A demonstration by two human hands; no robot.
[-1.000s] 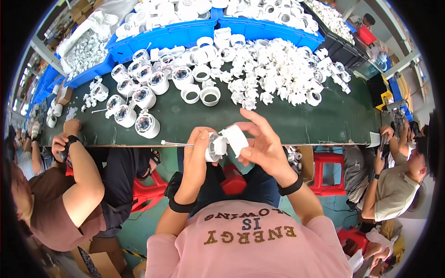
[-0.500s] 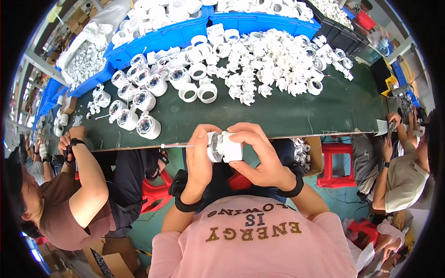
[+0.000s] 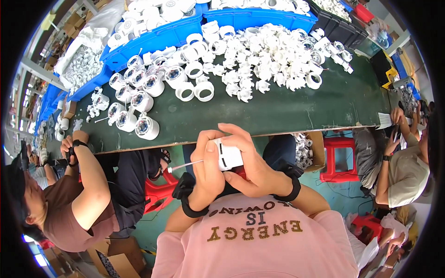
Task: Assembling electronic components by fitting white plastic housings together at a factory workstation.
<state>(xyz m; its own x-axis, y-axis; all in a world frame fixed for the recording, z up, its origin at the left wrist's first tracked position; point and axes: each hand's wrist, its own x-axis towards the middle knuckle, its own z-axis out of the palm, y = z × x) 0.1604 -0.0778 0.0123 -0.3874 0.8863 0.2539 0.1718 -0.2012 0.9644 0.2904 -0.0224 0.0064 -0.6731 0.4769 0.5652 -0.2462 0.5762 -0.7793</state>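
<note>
A white plastic camera housing [image 3: 231, 156] with dark slots is held between both my hands, just off the table's front edge. My left hand [image 3: 208, 164] wraps its left side, the thumb lying along it. From the fingers of that hand a thin cable [image 3: 187, 164] with a small white plug sticks out to the left. My right hand [image 3: 256, 169] grips the right side, fingers over the top and thumb underneath. The inside of the housing is hidden. Nearest on the table stands a white camera unit [image 3: 147, 128] with a dark round lens, in front of several like it.
White rings [image 3: 204, 91] and a heap of small white brackets [image 3: 278, 55] cover the back of the green table [image 3: 278, 111]. Behind stand blue bins [image 3: 259, 19] and a black bin [image 3: 338, 31]. Co-workers sit left and right. A red stool [image 3: 340, 160] is on the right.
The housing has turned in my hands; the gap between its two parts no longer shows, and dark slots now face up. My hands have come closer together, and the cable tilts downward.
</note>
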